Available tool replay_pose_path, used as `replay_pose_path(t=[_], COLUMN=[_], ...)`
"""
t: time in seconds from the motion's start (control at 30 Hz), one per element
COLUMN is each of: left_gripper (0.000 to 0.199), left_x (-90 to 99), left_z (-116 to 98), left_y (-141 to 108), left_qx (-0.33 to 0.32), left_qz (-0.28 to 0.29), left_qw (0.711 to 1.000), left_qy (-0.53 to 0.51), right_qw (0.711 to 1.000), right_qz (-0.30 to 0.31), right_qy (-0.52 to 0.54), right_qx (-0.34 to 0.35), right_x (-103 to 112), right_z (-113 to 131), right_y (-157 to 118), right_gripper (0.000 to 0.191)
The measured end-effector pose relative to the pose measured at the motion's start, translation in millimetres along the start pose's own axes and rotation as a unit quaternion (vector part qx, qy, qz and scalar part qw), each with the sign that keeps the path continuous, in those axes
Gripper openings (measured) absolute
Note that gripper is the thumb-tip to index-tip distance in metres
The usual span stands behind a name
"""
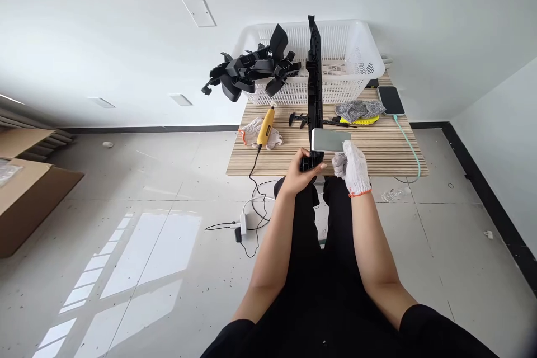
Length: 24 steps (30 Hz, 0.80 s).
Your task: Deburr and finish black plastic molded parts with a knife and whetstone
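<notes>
Head camera: the left hand (302, 170) grips the near end of a long black plastic part (314, 78) at the centre of the frame; the gloved right hand (353, 166) clasps a flat grey block (330, 140) against it. Beyond, upper centre, a white basket (371, 64) bears black pieces (255, 67); left of the part lies a yellow tool (265, 126).

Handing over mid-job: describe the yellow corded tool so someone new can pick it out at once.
On the wood-slatted table, look in front of the white basket, toward the left end. The yellow tool lies partly over a white glove, its black cord running past the near edge. The brighter yellow item at right lies under grey fabric and shows no cord.
</notes>
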State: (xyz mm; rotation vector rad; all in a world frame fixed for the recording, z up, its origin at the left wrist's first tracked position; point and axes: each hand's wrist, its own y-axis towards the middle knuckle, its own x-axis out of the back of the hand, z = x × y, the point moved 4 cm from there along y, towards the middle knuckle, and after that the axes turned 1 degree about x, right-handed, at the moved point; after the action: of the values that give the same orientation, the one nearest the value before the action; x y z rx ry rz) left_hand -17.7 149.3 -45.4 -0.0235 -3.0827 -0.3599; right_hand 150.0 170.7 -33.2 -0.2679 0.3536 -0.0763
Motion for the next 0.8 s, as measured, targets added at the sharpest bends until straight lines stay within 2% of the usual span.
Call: replay_pose_path(t=[0.1,0.17,0.27,0.3,0.43,0.6,0.73,0.8], left_gripper=[0.046,0.047,0.047,0.047,0.044,0.051,0.051,0.050], left_x=[0.3,0.6,1.0,1.1,1.1,2.0,2.0,1.5], left_z=[-1.3,-0.9,-0.1,-0.5,-3.3,0.5,0.5,-0.6], left_y=[0.5,0.5,-0.1,-0.2,0.0,0.0,-0.6,-0.7], left_qx=[-0.015,-0.011,0.005,0.005,-0.017,0.009,0.020,0.022], left_qz=[-0.007,-0.008,-0.006,-0.005,-0.003,-0.011,-0.002,0.008], left_qw=[1.000,1.000,1.000,1.000,1.000,0.999,0.996,0.995], left_qy=[0.007,0.008,0.009,0.009,0.010,-0.038,-0.084,-0.095], right_qw=[0.998,0.999,0.999,0.999,0.999,0.998,1.000,0.999], right_qz=[0.059,0.035,-0.038,-0.038,0.039,-0.030,-0.003,-0.025], right_qy=[-0.031,-0.022,0.018,0.020,0.001,0.046,0.015,0.036], right_qx=[-0.018,-0.012,0.005,0.001,-0.037,0.001,-0.022,-0.013], right_x=[-3.4,-2.6,1.3,1.2,-3.6,1.4,0.1,1.9], right_z=[-2.0,-2.1,-0.9,-0.8,-0.5,2.7,0.1,0.8], right_y=[-1.2,-0.3,2.0,2.6,2.8,3.4,4.5,4.8], right_gripper=[0.050,0.049,0.050,0.050,0.049,0.051,0.051,0.054])
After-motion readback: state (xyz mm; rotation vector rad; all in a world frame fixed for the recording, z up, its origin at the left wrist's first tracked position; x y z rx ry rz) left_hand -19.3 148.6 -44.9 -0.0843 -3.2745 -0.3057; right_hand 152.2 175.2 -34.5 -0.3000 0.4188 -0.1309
